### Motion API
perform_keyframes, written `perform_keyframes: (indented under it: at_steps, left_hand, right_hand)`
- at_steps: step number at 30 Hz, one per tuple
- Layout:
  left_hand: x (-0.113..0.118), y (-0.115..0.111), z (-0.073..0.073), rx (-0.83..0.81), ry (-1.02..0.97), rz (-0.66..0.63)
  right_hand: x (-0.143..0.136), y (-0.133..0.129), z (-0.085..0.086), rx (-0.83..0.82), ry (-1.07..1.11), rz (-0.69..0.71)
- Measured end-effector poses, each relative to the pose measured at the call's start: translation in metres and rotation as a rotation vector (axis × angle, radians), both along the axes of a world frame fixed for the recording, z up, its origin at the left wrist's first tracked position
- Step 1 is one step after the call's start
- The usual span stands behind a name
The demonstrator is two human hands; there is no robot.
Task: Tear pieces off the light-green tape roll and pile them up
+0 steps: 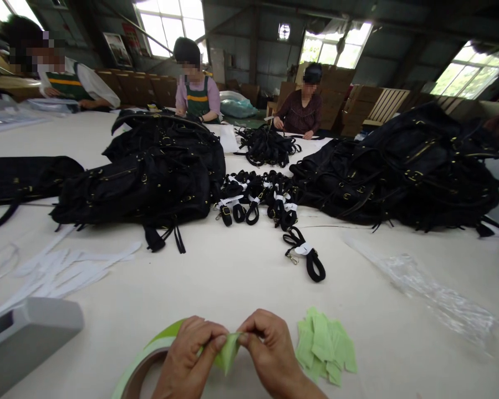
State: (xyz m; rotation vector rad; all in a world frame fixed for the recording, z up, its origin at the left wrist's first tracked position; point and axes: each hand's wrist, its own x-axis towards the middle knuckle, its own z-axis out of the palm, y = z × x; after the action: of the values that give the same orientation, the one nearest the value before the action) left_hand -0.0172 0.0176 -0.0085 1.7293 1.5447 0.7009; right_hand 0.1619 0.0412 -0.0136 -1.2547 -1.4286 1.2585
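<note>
My left hand (pixel 193 352) pinches a green strip (pixel 229 352) between thumb and fingers, and my right hand (pixel 270 346) pinches the same strip close beside it. The strip is folded or creased between the two hands, with a pointed end hanging down. Behind and below my left hand lies a roll of green tape (pixel 133 368) with a brown core, partly hidden by the hand. To the right of my right hand sits a loose pile of short green strips (pixel 326 343).
Black bags (pixel 137 183) are heaped at left, more black bags (pixel 416 166) at right. Bundled black straps (pixel 310 255) lie between. White strips (pixel 75 271), a grey device (pixel 37 338) and clear plastic (pixel 432 293) lie around. Three co-workers (pixel 301 108) sit across the table.
</note>
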Motion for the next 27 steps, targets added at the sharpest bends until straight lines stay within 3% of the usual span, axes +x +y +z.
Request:
perform_keyframes:
  at_steps: [10, 12, 14, 17, 18, 20, 23, 27]
  left_hand:
    - [0.014, 0.000, 0.001, -0.058, -0.041, 0.056]
    - [0.008, 0.000, -0.002, -0.083, -0.092, 0.079]
    - [-0.011, 0.001, -0.006, -0.101, -0.202, 0.243]
    - [-0.052, 0.006, -0.008, -0.066, -0.339, 0.624]
    - [-0.062, 0.008, -0.006, -0.065, -0.323, 0.635]
    - [-0.069, 0.012, 0.000, -0.062, -0.243, 0.473]
    - [-0.048, 0.018, 0.011, 0.005, -0.080, 0.154]
    - [-0.013, 0.018, 0.015, 0.015, -0.007, 0.076]
  right_hand:
    - [-0.002, -0.008, -0.004, -0.009, 0.037, -0.045]
    - [0.003, -0.005, -0.008, -0.021, 0.057, -0.054]
    - [0.019, 0.000, -0.013, -0.094, 0.139, -0.125]
    - [0.054, 0.004, -0.018, -0.252, 0.290, -0.248]
    - [0.063, 0.003, -0.018, -0.290, 0.301, -0.214]
    - [0.070, -0.002, -0.012, -0.274, 0.249, -0.054]
    - [0.049, -0.010, 0.003, -0.017, 0.103, 0.177]
    - [0.008, -0.007, 0.015, 0.322, -0.064, 0.310]
